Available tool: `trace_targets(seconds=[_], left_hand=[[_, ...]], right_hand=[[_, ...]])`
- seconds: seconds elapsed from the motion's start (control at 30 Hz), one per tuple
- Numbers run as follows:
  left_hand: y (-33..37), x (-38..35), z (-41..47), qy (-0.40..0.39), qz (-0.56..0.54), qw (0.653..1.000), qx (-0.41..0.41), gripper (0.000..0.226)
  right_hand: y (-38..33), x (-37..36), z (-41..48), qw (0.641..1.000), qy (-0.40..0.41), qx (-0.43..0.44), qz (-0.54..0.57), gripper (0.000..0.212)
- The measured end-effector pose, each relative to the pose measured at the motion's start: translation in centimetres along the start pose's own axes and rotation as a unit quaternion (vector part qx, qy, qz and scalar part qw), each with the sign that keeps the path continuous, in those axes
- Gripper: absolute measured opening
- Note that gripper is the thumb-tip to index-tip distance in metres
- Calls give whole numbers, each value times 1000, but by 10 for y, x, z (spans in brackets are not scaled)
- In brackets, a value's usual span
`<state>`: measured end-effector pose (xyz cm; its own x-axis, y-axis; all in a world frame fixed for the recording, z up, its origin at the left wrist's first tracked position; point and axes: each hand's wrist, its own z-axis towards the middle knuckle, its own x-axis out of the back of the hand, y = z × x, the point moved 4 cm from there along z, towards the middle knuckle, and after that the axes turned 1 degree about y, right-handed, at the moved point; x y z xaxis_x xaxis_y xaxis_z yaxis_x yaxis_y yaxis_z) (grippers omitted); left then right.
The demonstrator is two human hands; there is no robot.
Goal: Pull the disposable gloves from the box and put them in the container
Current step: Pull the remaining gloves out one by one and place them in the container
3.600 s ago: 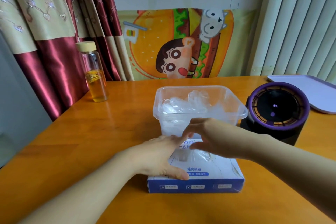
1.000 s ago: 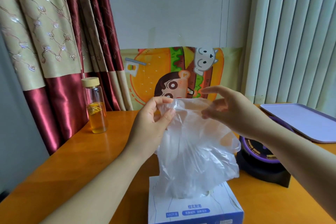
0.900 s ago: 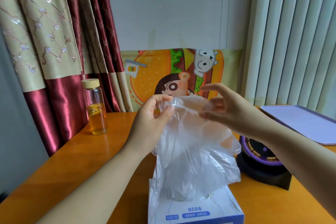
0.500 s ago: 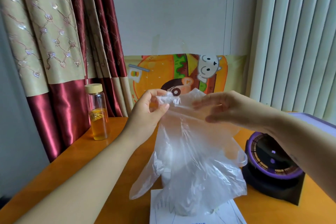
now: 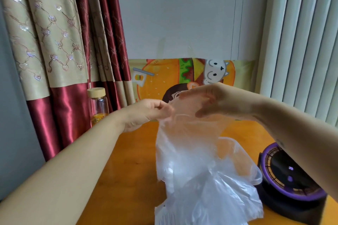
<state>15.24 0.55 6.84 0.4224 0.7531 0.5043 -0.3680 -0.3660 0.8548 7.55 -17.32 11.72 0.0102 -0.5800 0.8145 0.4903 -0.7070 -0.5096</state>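
On my orange tabletop a glass bottle of amber liquid stands by the red-and-beige curtain; a cartoon burger poster backs onto the wall, with a purple-rimmed black device at my right.

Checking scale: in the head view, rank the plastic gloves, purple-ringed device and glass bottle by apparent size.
1. plastic gloves
2. purple-ringed device, partly hidden
3. glass bottle, which stands farther from the camera

One container, one bottle (capped)
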Motion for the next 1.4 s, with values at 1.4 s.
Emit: trace_targets(seconds=[1.4], left_hand=[[-73,-150,45,-311,528,786,81,40]], right_hand=[[150,-114,-19,890,-276,-154,-328,46]])
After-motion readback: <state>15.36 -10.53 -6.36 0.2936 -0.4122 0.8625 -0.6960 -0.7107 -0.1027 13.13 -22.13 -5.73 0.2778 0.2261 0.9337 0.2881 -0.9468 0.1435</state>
